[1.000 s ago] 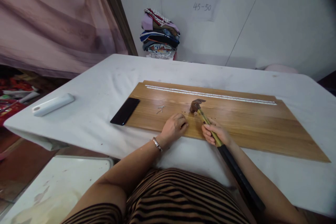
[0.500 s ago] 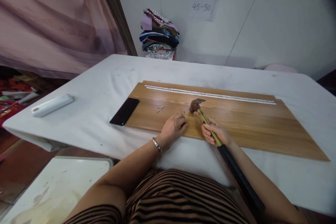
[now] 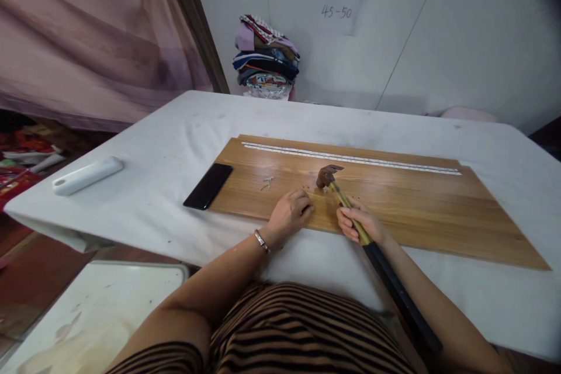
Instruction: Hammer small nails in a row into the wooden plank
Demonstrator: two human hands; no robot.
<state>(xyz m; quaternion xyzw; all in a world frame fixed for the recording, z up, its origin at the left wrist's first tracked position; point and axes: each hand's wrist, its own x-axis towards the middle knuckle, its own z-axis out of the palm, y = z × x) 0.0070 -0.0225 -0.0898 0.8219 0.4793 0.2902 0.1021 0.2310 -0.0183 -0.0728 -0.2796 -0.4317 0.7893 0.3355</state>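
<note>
A long wooden board [image 3: 416, 204] lies on a white table [image 3: 166, 146]. My right hand [image 3: 362, 223] is closed round the yellow shaft of a hammer [image 3: 337, 187], whose rusty head rests on the board. My left hand [image 3: 290, 212] rests on the board's near edge with its fingers curled together beside the hammer head; what they pinch is too small to make out. A few loose nails [image 3: 267, 182] lie on the board to the left. A white strip [image 3: 350, 158] runs along the board's far edge.
A black phone [image 3: 208, 186] lies at the board's left end. A white oblong object [image 3: 87, 175] sits near the table's left edge. Folded clothes [image 3: 266, 58] are stacked against the wall behind. A pink curtain [image 3: 87, 29] hangs at the left.
</note>
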